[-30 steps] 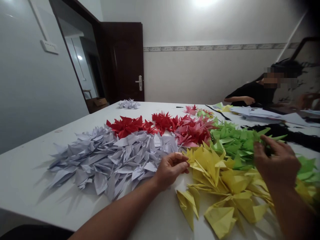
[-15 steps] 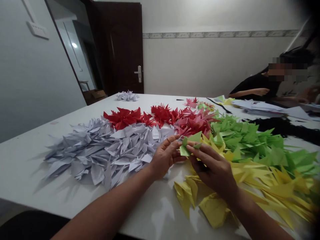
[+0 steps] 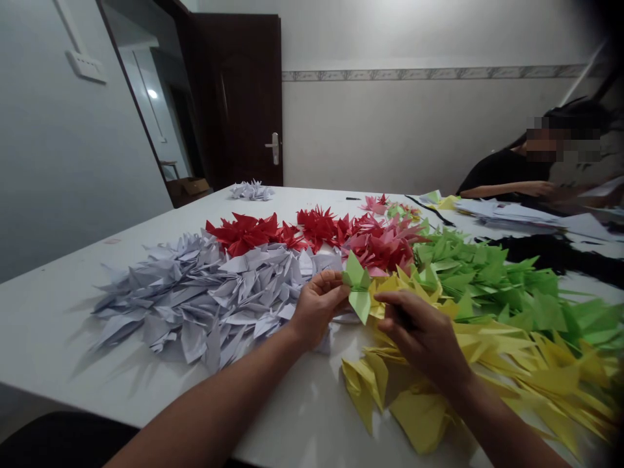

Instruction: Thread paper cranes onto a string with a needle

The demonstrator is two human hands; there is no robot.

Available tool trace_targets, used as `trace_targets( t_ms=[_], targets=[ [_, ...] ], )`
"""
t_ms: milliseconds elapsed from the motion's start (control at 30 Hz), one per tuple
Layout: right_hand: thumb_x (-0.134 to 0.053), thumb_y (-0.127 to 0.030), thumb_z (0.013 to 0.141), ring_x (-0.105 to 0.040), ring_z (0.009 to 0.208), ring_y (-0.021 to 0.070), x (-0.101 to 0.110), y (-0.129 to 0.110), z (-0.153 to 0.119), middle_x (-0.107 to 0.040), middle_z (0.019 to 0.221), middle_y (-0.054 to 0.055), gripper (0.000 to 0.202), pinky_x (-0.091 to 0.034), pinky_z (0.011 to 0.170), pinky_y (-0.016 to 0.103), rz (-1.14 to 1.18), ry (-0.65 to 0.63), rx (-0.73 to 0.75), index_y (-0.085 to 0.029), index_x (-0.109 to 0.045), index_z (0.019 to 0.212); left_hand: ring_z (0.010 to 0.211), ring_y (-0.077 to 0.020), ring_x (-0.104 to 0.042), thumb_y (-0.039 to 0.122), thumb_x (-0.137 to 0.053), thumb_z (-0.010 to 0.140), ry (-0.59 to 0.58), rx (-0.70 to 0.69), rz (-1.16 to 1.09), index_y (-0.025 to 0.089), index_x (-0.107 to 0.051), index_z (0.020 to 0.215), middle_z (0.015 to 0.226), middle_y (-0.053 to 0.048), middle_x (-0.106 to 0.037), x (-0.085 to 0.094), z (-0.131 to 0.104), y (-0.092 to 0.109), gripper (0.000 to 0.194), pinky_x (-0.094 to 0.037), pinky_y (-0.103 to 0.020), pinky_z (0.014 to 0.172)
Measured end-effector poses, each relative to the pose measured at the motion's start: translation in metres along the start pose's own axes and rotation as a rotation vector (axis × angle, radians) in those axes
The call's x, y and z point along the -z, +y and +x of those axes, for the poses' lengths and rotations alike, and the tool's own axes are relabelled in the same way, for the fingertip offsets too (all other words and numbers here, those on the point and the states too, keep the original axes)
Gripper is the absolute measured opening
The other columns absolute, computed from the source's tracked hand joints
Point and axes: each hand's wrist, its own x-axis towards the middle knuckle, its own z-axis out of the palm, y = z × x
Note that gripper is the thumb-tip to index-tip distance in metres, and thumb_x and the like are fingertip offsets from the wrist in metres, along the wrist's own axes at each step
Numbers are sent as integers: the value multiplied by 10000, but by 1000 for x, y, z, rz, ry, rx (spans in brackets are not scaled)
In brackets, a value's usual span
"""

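Between the thumb and fingers of my left hand [image 3: 319, 305] is a green folded paper piece [image 3: 359, 294], its pointed leaves spread upward and downward from a creased middle. Just right of it, my right hand [image 3: 419, 328] hovers with nothing held, its index finger and thumb apart and the other fingers curled. Below my right hand lie yellow folded paper pieces [image 3: 507, 344]. Left of my left hand spreads a heap of white folded paper pieces [image 3: 205, 292]. A pile of green folded pieces [image 3: 502, 273] sits on the right.
Red folded pieces [image 3: 244, 233] and pink ones [image 3: 377, 244] lie farther back on the white table [image 3: 53, 312]. A small white cluster [image 3: 251, 190] is at the far edge. Black stringy material [image 3: 550, 253] and paper sheets [image 3: 511, 213] lie right, before another person [image 3: 507, 172].
The green piece has turned upright and its leaves now spread open. My right hand has let go of it and moved slightly down and right, while my left hand keeps its pinch.
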Motion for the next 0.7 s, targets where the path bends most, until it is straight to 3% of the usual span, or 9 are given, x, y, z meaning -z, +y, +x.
trace_targets(
  t_ms=[100,200,367,700],
  targets=[
    [-563,-415,833,-639,621,150,-2,-1,-1,-669,768,43,267,-514,558,238,12,-65,-59,-185,-588,965,655,-87,-614,240,-847,497,24,-14,-15,145,-620,738,735,14,-671,0,1,0,345,-504,-220,671],
    [-547,-356,851,-650,698,155,-6,-1,-3,-674,822,53,205,-521,616,242,2,-98,-74,-187,-578,963,669,-89,-616,230,-859,471,24,-30,-20,152,-626,764,733,15,-678,0,1,-1,382,-502,-220,685],
    [-540,-327,861,-669,792,183,-11,5,-5,-700,905,75,214,-534,680,280,-44,-93,-106,-180,-612,998,719,-97,-613,261,-844,532,-12,-111,65,146,-645,803,789,-8,-687,3,3,-4,355,-484,-214,701],
    [-497,-321,894,-663,672,168,-9,4,-2,-719,792,37,213,-481,575,240,-102,-155,-164,-192,-662,933,703,-105,-605,270,-850,529,-31,-144,160,134,-632,810,767,-24,-676,2,1,-7,381,-480,-212,676]
  ],
)
